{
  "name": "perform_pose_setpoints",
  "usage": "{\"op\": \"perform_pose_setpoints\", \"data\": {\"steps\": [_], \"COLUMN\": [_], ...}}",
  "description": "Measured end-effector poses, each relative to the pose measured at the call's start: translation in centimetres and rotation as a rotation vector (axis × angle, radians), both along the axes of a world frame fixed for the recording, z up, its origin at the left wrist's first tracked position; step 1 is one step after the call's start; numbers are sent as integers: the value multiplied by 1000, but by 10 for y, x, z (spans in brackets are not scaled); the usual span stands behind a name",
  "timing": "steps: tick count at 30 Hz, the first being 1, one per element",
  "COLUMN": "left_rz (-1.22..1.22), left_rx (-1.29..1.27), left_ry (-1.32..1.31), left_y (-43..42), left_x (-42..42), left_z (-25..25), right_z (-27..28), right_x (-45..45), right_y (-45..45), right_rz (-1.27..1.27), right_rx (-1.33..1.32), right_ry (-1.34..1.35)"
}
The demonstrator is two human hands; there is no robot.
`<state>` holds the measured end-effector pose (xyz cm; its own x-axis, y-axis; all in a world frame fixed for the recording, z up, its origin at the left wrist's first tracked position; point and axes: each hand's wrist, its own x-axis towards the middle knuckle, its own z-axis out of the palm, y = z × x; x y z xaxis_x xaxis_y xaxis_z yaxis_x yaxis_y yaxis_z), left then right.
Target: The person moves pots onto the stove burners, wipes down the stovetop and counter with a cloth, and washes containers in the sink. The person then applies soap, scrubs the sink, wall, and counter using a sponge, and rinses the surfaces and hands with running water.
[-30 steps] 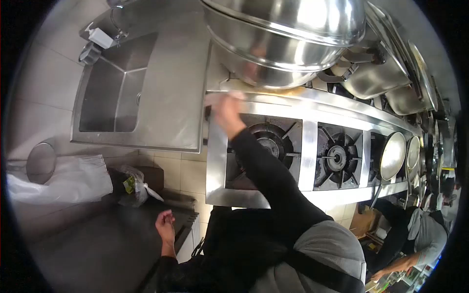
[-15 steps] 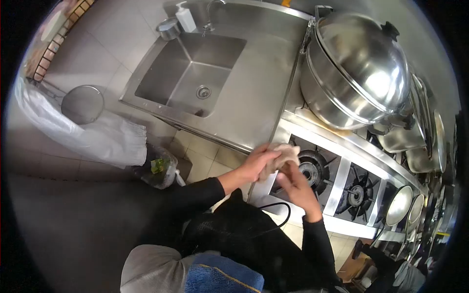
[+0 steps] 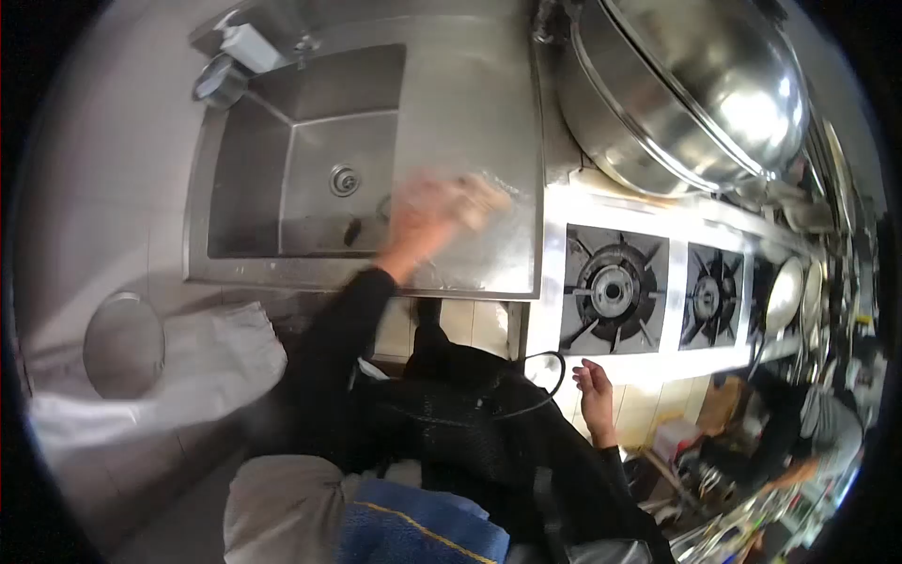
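While my left hand [image 3: 420, 224] is on the steel counter [image 3: 467, 103], it looks closed over a pale cloth [image 3: 481, 201], bunched and sticking out past my fingers on the right. Blur hides the individual fingers, so can't tell how tight. Palm seems to be down, which would let the arm press the cloth flat to the metal. Cloth looks soft and crumpled; weave not readable.

Right hand [image 3: 595, 399] hangs low near my body, fingers loosely bent, part open, nothing seen in it. Probably parked there because the cloth only needs one hand. A thin black loop [image 3: 554, 381] curves just left of it.

Just left of the cloth grip: the sink [image 3: 252, 179], square-cornered, dull brushed steel, round drain [image 3: 345, 180] in its floor. Soap bottle [image 3: 252, 47], white plastic, stands beyond its far left corner, presumably to be reachable from the basin, with a small metal pot [image 3: 222, 83] beside it.

Right of the grip, past the counter edge: a burner [image 3: 613, 290], dark, rough-looking, radial arms likely there to carry a pan's weight. Farther out on that side, a big steamer pot [image 3: 648, 103], polished, bulging, ridged at the seams, sits behind the burners, maybe to leave the front ones free.
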<state>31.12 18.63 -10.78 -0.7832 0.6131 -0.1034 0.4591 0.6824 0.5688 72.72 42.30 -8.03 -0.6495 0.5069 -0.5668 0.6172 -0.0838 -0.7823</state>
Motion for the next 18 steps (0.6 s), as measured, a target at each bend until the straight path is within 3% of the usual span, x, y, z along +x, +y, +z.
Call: {"op": "perform_pose_setpoints", "data": {"steps": [2, 3, 6, 7, 9, 11, 12, 13, 16, 17, 18], "left_rz": [79, 293, 424, 333, 135, 258, 275, 283, 156, 100, 134], "left_rx": [70, -22, -158, -16, 154, 611, 596, 621, 918, 579, 723], "left_ry": [147, 100, 318, 389, 477, -151, -139, -249, -556, -321, -351], "left_y": [-78, -112, -179, -175, -131, -81, -55, -27, 47, 56, 68], "left_x": [-93, -133, -221, -221, -191, -165, -140, -114, -21, 8, 37], "left_z": [1, -3, -1, 10, 74, 76, 72, 68, 58, 59, 34], "right_z": [2, 2, 20, 19, 22, 36, 25, 32, 55, 54, 35], "right_x": [-2, -4, -21, -28, -59, -117, -141, -180, -286, -310, -323], "right_y": [-30, -46, -82, -89, -100, -103, -93, -98, -105, -99, -83], "right_rz": [-102, -166, -301, -324, -271, -92, 86, 23, -232, -243, -227], "right_rx": [-42, -64, -84, -85, -45, 33, 41, -159, -331, -364, -374], "right_ry": [17, 24, 107, 143, 206, 305, 383, 518, 752, 793, 769]}}
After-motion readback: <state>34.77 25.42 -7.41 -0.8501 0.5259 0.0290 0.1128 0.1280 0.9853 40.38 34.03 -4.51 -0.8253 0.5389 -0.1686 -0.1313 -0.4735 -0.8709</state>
